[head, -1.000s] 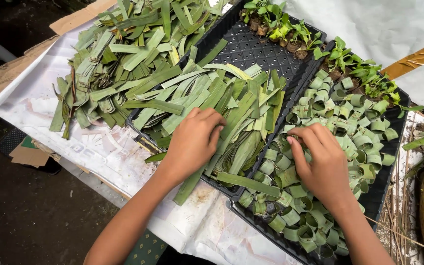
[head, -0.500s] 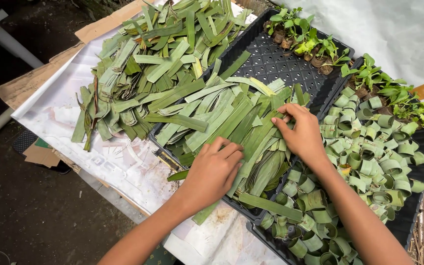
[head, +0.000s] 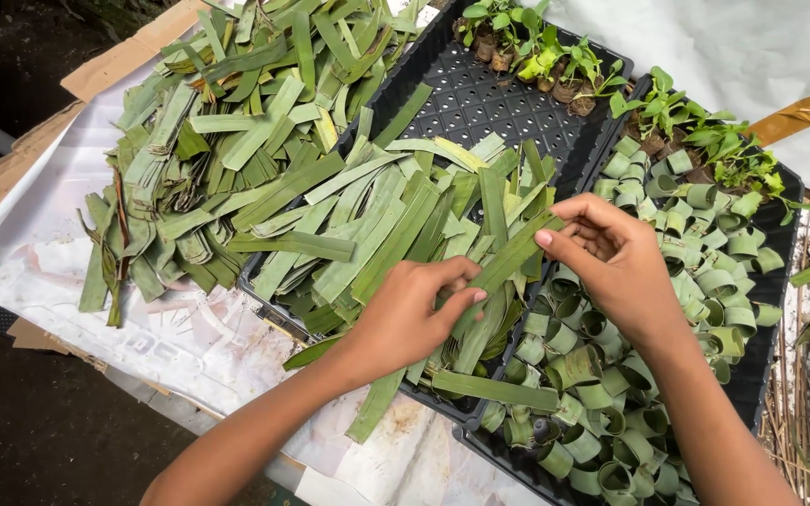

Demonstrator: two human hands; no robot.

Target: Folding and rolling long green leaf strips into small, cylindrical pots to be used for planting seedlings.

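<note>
Both hands are now lifted off the heap and brought together on one leaf strip (head: 508,260), which is held slantwise above the black tray (head: 480,103) of cut leaves. Its lower end is pinched by the closed fingers of the left hand (head: 414,314); its upper end is gripped between thumb and forefinger of the right hand (head: 616,262). Rolled leaf rings (head: 696,234) are packed in the neighbouring tray beneath.

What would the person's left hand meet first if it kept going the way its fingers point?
Probably the right hand: the left hand points up-right along the leaf strip that both pinch. Depth is unclear.
</note>
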